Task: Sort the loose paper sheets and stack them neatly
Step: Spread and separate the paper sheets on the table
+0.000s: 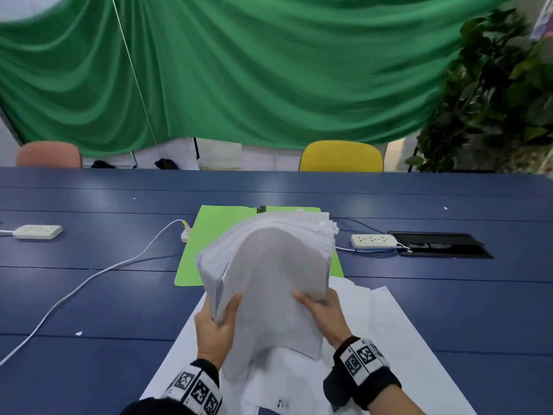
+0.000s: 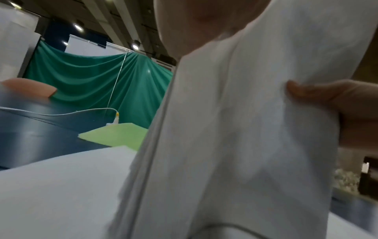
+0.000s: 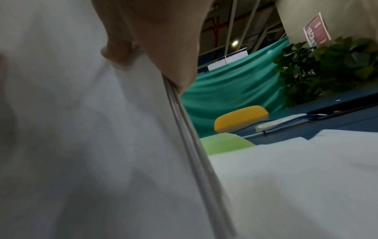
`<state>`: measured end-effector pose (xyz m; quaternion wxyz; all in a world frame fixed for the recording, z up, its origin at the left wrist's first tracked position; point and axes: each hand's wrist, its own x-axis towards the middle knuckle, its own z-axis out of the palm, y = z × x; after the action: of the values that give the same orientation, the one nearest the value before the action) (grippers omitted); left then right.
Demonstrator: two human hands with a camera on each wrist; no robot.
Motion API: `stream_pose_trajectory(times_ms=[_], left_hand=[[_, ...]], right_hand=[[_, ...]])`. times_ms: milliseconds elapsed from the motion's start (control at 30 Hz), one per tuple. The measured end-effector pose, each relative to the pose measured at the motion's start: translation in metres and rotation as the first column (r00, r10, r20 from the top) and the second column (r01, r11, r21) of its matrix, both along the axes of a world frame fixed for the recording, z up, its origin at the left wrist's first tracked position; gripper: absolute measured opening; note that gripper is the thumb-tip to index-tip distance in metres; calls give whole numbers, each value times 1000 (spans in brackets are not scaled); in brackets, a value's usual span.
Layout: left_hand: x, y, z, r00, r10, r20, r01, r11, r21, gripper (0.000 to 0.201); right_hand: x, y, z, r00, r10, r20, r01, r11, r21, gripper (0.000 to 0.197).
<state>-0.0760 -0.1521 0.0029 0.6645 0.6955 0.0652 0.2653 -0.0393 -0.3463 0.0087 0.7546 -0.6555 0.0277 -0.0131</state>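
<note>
A thick stack of white paper sheets [image 1: 269, 274] stands on end and bends away from me, its far edges fanned out. My left hand [image 1: 217, 322] grips its left side, thumb on the near face. My right hand [image 1: 321, 313] grips its right side. In the left wrist view the stack [image 2: 235, 137] fills the middle, with the right hand's thumb [image 2: 319, 93] pressed on it. The right wrist view shows the same stack [image 3: 85, 137] and its layered edge. More loose white sheets [image 1: 389, 339] lie flat on the blue table [image 1: 89, 295] beneath. A light green folder [image 1: 206, 235] lies behind the stack.
A white cable [image 1: 89, 277] runs across the table's left side to a plug by the folder. White power strips sit at left [image 1: 39, 231] and right [image 1: 374, 241], next to an open black cable hatch [image 1: 440, 244]. Pink [image 1: 48, 154] and yellow [image 1: 341, 155] chairs stand behind.
</note>
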Motion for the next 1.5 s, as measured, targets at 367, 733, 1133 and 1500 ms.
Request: stream_pose_trajectory(times_ms=[367,733,1133,1500], left_hand=[[-7,2,-9,986,-20,-167,29,998,57,23],[34,48,-14,906,-16,-423,131,961,245,14],[17,120,-97,524,307,-795,410,726,551,55],[10,133,-93,646,3,-763,411,841,352,30]], right_hand=[[-1,-10,-16,988,149,-29,-151,982,-114,24],[15,-29,-52,957,159,-242,-152,987,48,28],[12,-39,-124,880,-51,-472,-104,949,-296,23],[7,-38,-121,861,-107,-497,-63,947,-314,33]])
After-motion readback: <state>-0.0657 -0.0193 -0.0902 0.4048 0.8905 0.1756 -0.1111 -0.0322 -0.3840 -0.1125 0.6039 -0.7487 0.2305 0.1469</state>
